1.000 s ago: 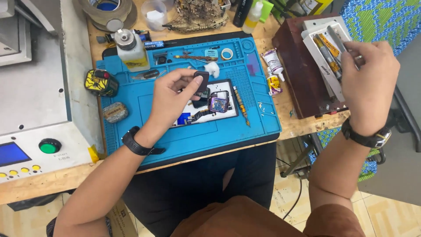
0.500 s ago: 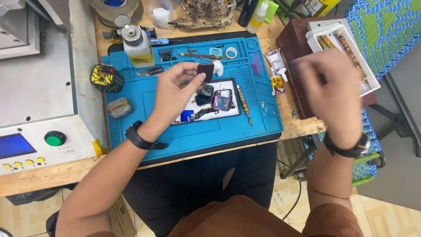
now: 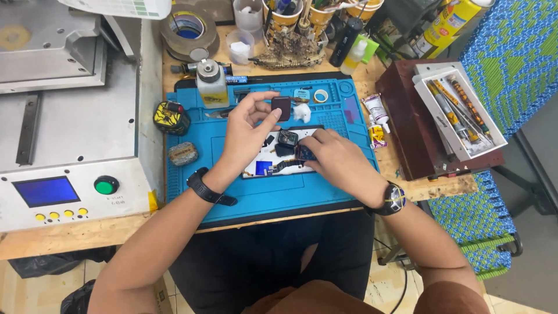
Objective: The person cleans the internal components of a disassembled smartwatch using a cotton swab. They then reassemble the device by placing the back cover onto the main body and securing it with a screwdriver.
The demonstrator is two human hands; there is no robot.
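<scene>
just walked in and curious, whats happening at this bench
A person sits at a wooden bench over a blue work mat. The left hand holds up a small dark square part between the fingertips. The right hand rests on small opened electronics lying on a white pad in the middle of the mat. A white tray of tools sits to the right.

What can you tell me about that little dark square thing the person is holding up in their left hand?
The dark square piece is small and flat with rounded corners, dark brownish-black and smooth, perhaps glass or plastic. The left hand pinches it between thumb and fingertips, lifted above the blue mat, its face turned toward the camera. Nothing else touches it; a white wad lies just to its right.
</scene>
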